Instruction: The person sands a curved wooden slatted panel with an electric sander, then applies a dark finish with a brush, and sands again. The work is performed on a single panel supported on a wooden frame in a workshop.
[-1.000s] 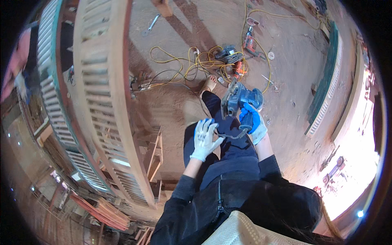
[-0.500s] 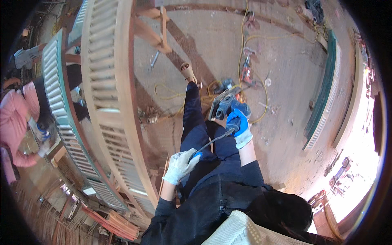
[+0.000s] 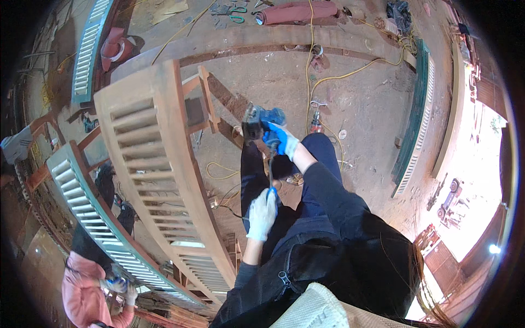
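Note:
My right hand (image 3: 281,139), in a blue-and-white work glove, is closed round the rear handle of a blue corded power sander (image 3: 262,121). The sander is held up over my lap, to the right of a bare wooden louvered shutter (image 3: 174,131) and apart from it. Nearer my body, my left hand (image 3: 263,214), gloved the same way, is closed on the sander's power cord (image 3: 271,169). The cord runs up from there to the tool's handle. The shutter stands on its long edge along my left side, its slats facing up.
Beyond it stands a green-framed shutter (image 3: 90,202), where a person in a pink top (image 3: 85,290) works with gloved hands. Yellow cords (image 3: 350,71) trail over the floor near a red power tool (image 3: 316,121). More green shutters (image 3: 414,120) lean at right.
The sander has risen from beside my knees and swung left toward the bare shutter in my right hand. My left hand, still on the cord, has shifted right. The view has turned.

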A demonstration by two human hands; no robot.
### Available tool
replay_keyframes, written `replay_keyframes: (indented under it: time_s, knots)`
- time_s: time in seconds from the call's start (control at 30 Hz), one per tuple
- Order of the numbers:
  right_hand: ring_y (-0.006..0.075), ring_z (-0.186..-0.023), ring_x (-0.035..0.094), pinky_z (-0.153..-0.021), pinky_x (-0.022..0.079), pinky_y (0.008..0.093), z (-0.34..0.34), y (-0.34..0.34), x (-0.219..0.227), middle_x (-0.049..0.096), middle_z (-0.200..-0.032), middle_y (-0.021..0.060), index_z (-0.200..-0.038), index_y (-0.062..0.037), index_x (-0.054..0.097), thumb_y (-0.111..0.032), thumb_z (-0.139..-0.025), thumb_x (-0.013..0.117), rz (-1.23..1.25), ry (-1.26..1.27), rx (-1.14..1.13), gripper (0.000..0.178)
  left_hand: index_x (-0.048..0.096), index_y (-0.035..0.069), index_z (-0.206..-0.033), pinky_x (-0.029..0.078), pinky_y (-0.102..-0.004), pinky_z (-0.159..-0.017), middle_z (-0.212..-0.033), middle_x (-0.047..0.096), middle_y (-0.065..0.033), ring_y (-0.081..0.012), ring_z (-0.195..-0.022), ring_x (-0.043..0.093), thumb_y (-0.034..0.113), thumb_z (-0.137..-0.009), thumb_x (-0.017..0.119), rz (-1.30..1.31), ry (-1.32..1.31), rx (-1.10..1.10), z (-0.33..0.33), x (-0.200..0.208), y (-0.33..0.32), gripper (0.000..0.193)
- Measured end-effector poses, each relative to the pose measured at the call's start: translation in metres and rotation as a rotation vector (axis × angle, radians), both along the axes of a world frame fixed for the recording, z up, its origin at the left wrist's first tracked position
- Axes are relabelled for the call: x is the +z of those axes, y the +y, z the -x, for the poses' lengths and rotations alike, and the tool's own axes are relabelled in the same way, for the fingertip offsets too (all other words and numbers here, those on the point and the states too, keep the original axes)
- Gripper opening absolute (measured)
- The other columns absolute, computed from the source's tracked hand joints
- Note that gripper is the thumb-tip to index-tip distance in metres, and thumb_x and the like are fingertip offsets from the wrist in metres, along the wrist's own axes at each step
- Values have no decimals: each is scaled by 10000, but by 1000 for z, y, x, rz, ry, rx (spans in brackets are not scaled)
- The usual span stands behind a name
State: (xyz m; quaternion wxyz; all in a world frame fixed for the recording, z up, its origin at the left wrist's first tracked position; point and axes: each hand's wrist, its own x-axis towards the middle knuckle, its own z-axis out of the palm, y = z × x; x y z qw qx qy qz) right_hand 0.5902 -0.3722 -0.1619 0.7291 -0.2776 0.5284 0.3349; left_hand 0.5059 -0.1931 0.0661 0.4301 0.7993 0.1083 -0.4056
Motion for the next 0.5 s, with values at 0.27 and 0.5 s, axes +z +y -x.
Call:
replay_keyframes:
  time_s: [0.27, 0.5]
  knots:
    - [220, -681, 636, -549, 529, 327, -67, -7, -106, 640, -816, 101, -1010, -88, 586, -274, -865, 656, -182, -10, 29, 246, 584, 30, -1080, 494, -464, -726, -1024, 636, -176, -363, -847, 620, 188, -933, 454, -147, 55, 89, -103, -109, -37, 252]
    - [214, -793, 643, -686, 559, 352, -164, -153, -59, 624, -993, 107, -1244, -85, 480, -315, -897, 612, 165, -92, 743, 437, 568, 39, -910, 484, -457, -661, -799, 635, -181, -380, -773, 616, 153, -912, 426, -489, -98, 231, -96, -255, -60, 182]
